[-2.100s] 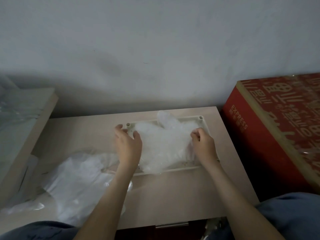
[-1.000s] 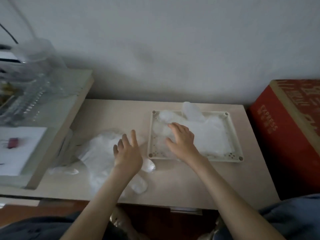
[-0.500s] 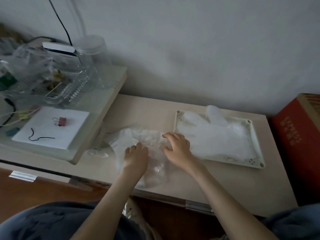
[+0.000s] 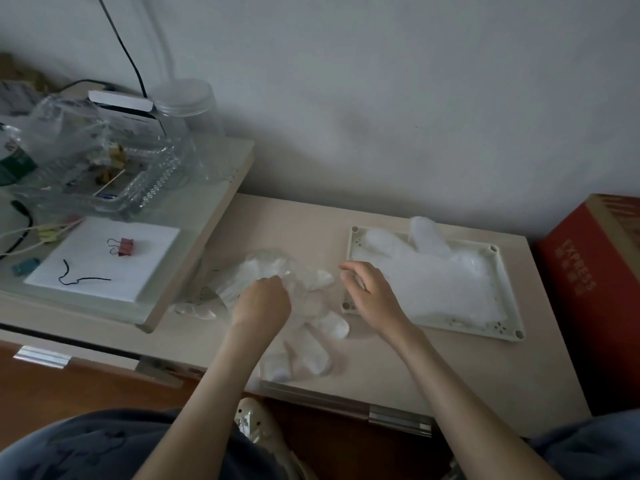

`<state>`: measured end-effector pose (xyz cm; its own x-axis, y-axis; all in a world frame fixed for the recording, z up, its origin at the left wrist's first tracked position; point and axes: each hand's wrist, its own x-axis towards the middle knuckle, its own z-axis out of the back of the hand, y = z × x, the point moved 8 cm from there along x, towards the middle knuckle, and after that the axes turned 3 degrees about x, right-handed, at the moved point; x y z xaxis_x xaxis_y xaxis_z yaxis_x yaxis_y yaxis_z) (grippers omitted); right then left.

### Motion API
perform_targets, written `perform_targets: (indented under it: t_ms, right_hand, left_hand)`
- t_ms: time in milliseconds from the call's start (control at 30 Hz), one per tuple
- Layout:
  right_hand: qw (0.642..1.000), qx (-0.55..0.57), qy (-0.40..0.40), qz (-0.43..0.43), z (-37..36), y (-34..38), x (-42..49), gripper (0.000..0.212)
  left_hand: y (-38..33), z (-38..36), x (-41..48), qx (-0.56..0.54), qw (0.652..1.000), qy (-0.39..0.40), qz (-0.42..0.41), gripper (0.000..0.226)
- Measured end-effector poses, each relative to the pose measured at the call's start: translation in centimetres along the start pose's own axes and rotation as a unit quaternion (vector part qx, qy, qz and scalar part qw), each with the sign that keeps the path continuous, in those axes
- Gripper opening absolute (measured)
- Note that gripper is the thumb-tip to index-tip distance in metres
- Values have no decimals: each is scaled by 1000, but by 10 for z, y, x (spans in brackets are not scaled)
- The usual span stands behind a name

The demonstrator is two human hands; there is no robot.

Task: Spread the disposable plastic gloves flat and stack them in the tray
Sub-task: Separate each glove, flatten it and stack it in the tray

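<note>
A cream tray (image 4: 506, 299) lies on the low table at the right, with a flattened stack of white plastic gloves (image 4: 433, 282) in it; one glove finger sticks over the far rim. Left of the tray lies a crumpled pile of clear loose gloves (image 4: 304, 344). My left hand (image 4: 263, 301) grips the top of that pile with curled fingers, and the plastic bunches up under it. My right hand (image 4: 372, 294) hovers at the tray's left edge, its thumb and fingers curled together, seemingly pinching the pile's right edge.
A raised shelf (image 4: 194, 247) at the left carries a white pad with a binder clip (image 4: 124, 245), clear plastic boxes, a jar (image 4: 187, 133) and cables. A red cardboard box (image 4: 588, 289) stands right of the table. My knees sit below the front edge.
Both hands left the tray's stack and moved left to the loose pile. Flat on it half a second ago, the fingers have now curled and bunched the plastic up. The view swung left.
</note>
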<state>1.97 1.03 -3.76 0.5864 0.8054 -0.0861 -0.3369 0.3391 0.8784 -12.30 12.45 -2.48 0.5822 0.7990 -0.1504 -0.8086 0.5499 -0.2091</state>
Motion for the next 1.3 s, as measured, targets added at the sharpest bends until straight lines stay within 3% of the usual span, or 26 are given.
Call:
perform_targets:
  t_ms: [100,133,167,233,267,300,367,533,600,733,867,1000,1067,1167,1300]
  right_hand:
    - [996,91,-15,-4,8,4,-1,30]
    - [993,121,-9,-11,6,3,-1,32]
    - [988,154,4,-20,2,2,2,37]
    - [971,226,57,-50,-8,3,3,58]
    - [956,272,92,-68,-15,2,3,69]
    - [934,325,123,-85,-19,2,3,76]
    - [901,390,166,-93,-22,6,0,71]
    - [838,514,145,-111,0,10,-9,59]
    - [820,549,114,-115,15,3,-10,50]
    - [819,562,67,-89,37,-3,-6,34]
    - [850,521,-10,-79,56,-19,2,46]
    - [878,461,-104,-79,83,-35,1,10]
    - [902,407,-124,-72,99,-39,-2,3]
    - [937,317,-132,-67,121,-47,-5,9]
    - [936,285,-188,-87,150,-72,-10,6]
  left_hand:
    - [-1,30,-5,-165,982,-78,37,27]
    - [-1,33,-7,-277,956,-73,58,26]
    - [-6,33,-9,-426,901,-40,72,26]
    - [-31,35,-14,-683,727,64,42,33]
    - [-42,39,-16,-750,653,107,13,38]
    - [-52,45,-18,-785,605,134,-11,39]
    - [-65,48,-22,-817,550,170,-32,33]
    - [-83,29,-23,-843,487,228,8,30]
    - [-87,21,-19,-836,495,237,10,27]
    - [-88,6,-14,-795,557,240,5,30]
    - [-84,0,-12,-797,545,259,35,65]
    - [-75,-2,-4,-794,556,240,56,92]
    - [-79,-5,2,-748,618,237,59,79]
    - [-94,-16,6,-665,708,230,56,40]
    - [-117,-32,13,-568,800,190,41,21]
